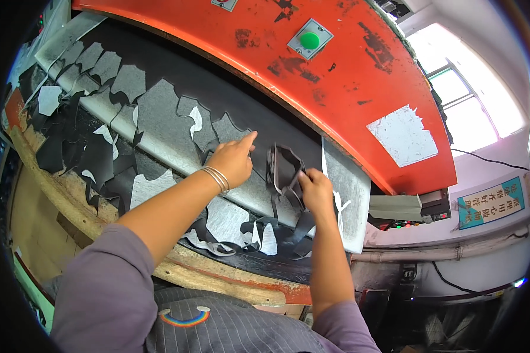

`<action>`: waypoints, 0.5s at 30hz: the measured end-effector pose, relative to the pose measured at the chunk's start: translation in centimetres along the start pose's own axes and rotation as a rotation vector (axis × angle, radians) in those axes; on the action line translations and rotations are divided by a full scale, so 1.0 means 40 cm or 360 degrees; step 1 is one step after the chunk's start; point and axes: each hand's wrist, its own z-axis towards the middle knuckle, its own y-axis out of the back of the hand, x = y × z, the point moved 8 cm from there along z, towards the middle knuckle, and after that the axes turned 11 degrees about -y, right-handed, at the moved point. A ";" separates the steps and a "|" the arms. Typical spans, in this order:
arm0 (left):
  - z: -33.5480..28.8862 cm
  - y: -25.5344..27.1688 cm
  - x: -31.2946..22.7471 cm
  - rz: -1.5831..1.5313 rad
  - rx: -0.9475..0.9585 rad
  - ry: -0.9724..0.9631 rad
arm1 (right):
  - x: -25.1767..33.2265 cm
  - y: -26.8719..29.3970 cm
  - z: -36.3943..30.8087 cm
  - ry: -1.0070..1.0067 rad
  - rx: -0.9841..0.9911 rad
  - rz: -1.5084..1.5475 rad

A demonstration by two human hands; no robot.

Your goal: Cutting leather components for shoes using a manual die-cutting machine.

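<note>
My right hand (316, 191) grips the near right side of a dark, open-framed cutting die (271, 167), which is tilted over the right part of the pale cutting board (176, 156). To its left, my left hand (232, 162) is over the edge of a black sheet (159, 62), index finger stretched out and the other fingers partly bent. I see nothing held in it. Whether its fingertips touch the sheet I cannot tell. Along the sheet's ragged near edge lie grey-backed pieces (159, 109) with cut outlines, several of them left of my left hand.
A red press beam (347, 76) with a green button (309, 40) spans the far side above the board. Black and white offcuts (100, 156) are heaped along the near side, by a worn wooden edge (218, 279). A torn white paper (403, 135) is stuck on the beam.
</note>
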 end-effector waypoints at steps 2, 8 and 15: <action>-0.007 -0.034 0.029 0.0000 -0.0051 0.0040 | 0.014 -0.041 0.045 -0.0119 -0.0015 0.0007; -0.024 -0.040 0.023 0.0033 -0.0067 -0.0077 | 0.013 -0.095 0.093 -0.0152 -0.0243 -0.0061; -0.041 -0.036 0.023 0.0100 0.0056 -0.0108 | -0.016 -0.106 0.010 0.0009 -0.0068 0.0432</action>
